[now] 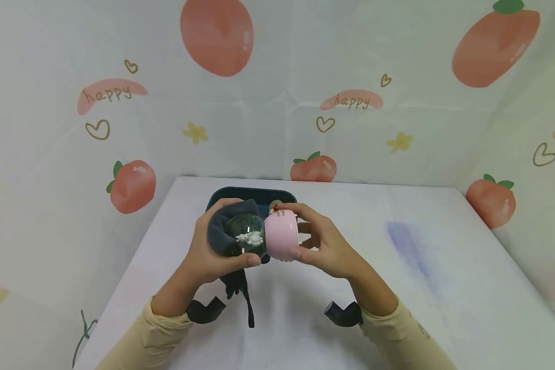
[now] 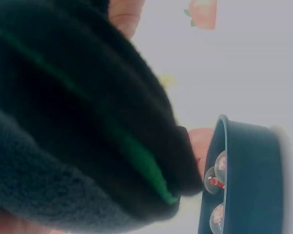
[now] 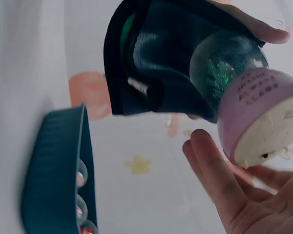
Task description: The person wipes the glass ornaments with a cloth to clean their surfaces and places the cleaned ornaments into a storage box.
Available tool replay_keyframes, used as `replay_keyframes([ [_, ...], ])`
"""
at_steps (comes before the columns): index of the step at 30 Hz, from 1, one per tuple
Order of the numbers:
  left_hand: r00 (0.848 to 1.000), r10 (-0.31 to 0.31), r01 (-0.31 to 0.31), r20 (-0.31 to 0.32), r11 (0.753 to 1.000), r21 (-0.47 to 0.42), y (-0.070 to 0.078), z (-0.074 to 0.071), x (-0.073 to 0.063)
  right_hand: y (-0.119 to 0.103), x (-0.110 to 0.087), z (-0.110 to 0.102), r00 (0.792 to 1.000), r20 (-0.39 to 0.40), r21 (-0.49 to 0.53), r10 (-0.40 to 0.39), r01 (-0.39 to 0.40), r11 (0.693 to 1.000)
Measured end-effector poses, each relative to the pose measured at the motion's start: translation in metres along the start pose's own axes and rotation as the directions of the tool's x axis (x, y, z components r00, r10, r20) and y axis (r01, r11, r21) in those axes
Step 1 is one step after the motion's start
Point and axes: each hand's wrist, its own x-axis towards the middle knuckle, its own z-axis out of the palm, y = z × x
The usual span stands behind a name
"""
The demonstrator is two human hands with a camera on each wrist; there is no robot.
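Note:
A snow globe lies on its side between my hands, with a pink base (image 1: 281, 236) and a clear dome (image 1: 250, 226) holding a white figure and green glitter. My left hand (image 1: 205, 257) grips a dark, soft cloth piece (image 1: 218, 231) that wraps round the dome. In the left wrist view this cloth (image 2: 63, 185) fills much of the picture, with a green strip along it. My right hand (image 1: 330, 244) holds the pink base by its sides, fingers above and thumb below. The right wrist view shows the cream underside (image 3: 273, 131) and dark lettering on the base.
Behind the hands stands a dark blue-green tray (image 1: 231, 191). Several small clear balls (image 2: 217, 217) with red and white bits sit in it. A black strap (image 1: 250, 308) hangs below the left hand. A printed sheet (image 1: 277, 118) backs the white table (image 1: 351, 205).

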Motion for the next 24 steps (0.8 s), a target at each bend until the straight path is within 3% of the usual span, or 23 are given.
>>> replay_keyframes([
  [2, 1.0, 0.0, 0.0, -0.005, 1.0, 0.012, -0.0001, 0.0014, -0.0007, -0.0012, 0.0002, 0.001, 0.994, -0.006, 0.052, 0.114, -0.113, 0.992],
  [5, 1.0, 0.004, -0.004, -0.004, 1.0, 0.025, -0.0019, 0.0029, -0.0007, -0.0032, 0.0005, 0.0016, 0.979, -0.024, 0.094, 0.201, -0.198, 0.976],
  [11, 1.0, 0.002, -0.002, 0.015, 0.999, 0.038, -0.0038, 0.0028, 0.0012, -0.0053, -0.0002, 0.0012, 0.985, -0.01, 0.129, 0.173, -0.17, 0.977],
  [14, 0.999, 0.006, -0.007, 0.035, 0.999, 0.033, -0.0032, 0.001, 0.0023, -0.0059, -0.0014, 0.0012, 0.995, -0.018, 0.081, 0.101, -0.099, 0.992],
  [18, 0.998, -0.003, 0.004, 0.069, 1.0, -0.013, -0.0034, -0.0009, 0.0036, -0.0049, -0.003, 0.0006, 0.997, -0.037, -0.102, -0.072, 0.068, 0.992],
  [20, 0.996, -0.016, 0.018, 0.087, 1.0, -0.023, -0.0044, -0.0015, 0.0033, -0.0043, -0.0031, -0.0001, 0.984, -0.028, -0.209, -0.175, 0.165, 0.964],
  [24, 0.994, -0.041, 0.043, 0.106, 0.999, -0.013, -0.0078, -0.003, 0.0011, -0.0047, -0.0014, -0.0012, 0.933, 0.03, -0.356, -0.36, 0.346, 0.868],
])
